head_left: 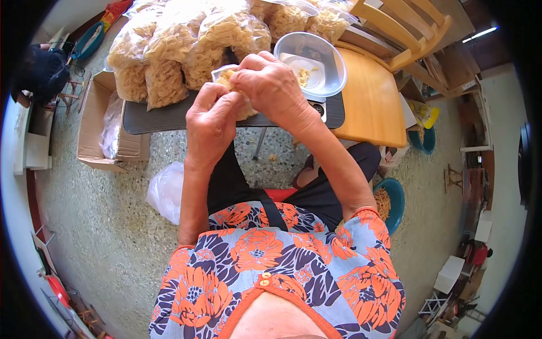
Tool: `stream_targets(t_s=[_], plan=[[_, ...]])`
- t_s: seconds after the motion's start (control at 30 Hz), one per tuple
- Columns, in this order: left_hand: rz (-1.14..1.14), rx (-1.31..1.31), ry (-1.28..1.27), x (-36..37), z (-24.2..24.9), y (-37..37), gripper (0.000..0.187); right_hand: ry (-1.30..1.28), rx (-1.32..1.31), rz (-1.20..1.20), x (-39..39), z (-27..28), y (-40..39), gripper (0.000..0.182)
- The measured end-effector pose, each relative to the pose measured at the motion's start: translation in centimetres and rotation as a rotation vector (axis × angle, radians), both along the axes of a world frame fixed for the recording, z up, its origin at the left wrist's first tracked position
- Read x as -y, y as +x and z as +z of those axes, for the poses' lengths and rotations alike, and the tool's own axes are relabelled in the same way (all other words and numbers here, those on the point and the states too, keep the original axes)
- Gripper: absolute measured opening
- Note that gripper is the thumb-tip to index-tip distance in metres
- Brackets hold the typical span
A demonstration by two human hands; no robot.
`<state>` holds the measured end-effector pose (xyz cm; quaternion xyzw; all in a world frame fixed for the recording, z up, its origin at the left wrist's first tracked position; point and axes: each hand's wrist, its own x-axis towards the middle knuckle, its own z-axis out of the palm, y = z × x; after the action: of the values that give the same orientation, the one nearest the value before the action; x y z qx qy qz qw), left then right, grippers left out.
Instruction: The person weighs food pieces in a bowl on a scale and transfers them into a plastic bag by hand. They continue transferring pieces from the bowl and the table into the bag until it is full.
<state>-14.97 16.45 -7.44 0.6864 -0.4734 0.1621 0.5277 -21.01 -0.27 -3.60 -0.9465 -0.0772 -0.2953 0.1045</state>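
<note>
Both my hands are closed on the upper part of a clear plastic bag (224, 77) filled with pale yellow dried pieces. My left hand (212, 116) pinches its near left side, thumb and fingers pressed together. Against it, my right hand (274, 90) grips the bag's edge from the right, its fingers bent. Part of the bag is hidden behind my hands. Just right of my right hand is a clear plastic tub (334, 70) with a few yellow bits at the bottom. It appears to rest on a scale (319, 108), which is mostly covered.
Several filled bags (164, 85) crowd the dark table (161, 116). A wooden chair (370, 96) adjoins it on the right. On the floor are an open cardboard box (93, 133), a white plastic bag (165, 192) and a teal basin (397, 206) holding orange-brown pieces.
</note>
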Motion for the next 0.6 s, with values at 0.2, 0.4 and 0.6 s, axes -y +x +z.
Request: stream_targets(t_s=[0.2, 0.4, 0.6], plan=[[0.015, 0.028, -0.022, -0.1, -0.3, 0.6, 0.016, 0.522, -0.001, 0.101, -0.2, 0.2, -0.6, 0.013], [-0.003, 0.010, 0.007, 0.2, 0.0, -0.2, 0.015, 0.296, -0.087, 0.100, -0.1, -0.9, 0.3, 0.005], [0.015, 0.036, -0.015, 0.0, 0.0, 0.2, 0.013, 0.432, 0.055, 0.203, 1.8, 0.8, 0.4, 0.008]])
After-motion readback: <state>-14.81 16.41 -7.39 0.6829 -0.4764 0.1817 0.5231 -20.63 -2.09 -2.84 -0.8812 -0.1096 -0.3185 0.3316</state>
